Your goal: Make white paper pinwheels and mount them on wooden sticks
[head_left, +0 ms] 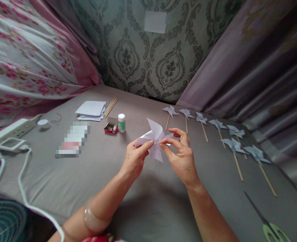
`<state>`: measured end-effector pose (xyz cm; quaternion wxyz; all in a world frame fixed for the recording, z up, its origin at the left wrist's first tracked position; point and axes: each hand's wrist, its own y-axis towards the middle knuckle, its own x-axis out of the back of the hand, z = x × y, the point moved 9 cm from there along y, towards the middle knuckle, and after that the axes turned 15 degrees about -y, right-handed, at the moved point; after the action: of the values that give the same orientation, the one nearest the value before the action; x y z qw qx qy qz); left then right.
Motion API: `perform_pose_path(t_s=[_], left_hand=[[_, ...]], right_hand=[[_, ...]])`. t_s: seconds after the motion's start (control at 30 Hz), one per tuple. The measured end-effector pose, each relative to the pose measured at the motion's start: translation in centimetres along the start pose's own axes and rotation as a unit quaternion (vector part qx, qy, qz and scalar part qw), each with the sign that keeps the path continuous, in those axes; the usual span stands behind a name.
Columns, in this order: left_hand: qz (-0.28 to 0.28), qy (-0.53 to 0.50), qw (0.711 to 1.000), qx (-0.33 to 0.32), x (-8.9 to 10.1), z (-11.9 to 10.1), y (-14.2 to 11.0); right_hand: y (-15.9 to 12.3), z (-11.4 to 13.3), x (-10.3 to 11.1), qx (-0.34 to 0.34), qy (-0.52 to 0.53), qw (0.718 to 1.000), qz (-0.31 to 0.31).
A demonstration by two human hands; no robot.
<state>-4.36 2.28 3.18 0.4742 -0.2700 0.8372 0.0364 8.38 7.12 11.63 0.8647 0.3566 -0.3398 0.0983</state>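
1. Left hand (134, 158): closed in a pinch, thumb on top and fingers beneath, gripping the paper just left of the hub.
2. Right hand (183, 161): thumb and index finger drawn nearly together at the hub's right side, other fingers loosely curled and raised. Whether they pinch paper or some tiny piece is too small to tell.
3. White folded-paper pinwheel with pointed blades (155, 129): between both hands, above the bed-like surface. One blade points away from the person, another back towards them. Its hub lies directly left of the right fingertips, which touch or almost touch it; the left thumb sits close on the opposite side. By judgement, neither hand is clearly nearer, and that tip-to-hub alignment matters most.
4. Small red open box of metal bits (111, 128): beyond the hands, to the left, beside a white-capped bottle with green label (121, 123).
5. Thin pale wooden sticks (111, 107): farther out, beside stacked white paper (91, 109).
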Motion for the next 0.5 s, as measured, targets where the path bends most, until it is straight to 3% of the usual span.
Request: perform_pose_path(t_s=[0.5], left_hand=[[0.010, 0.017, 1.000, 0.000, -0.50, -0.08, -0.44]], right_hand=[[-0.08, -0.14, -0.07, 0.016, -0.024, 1.000, -0.005]])
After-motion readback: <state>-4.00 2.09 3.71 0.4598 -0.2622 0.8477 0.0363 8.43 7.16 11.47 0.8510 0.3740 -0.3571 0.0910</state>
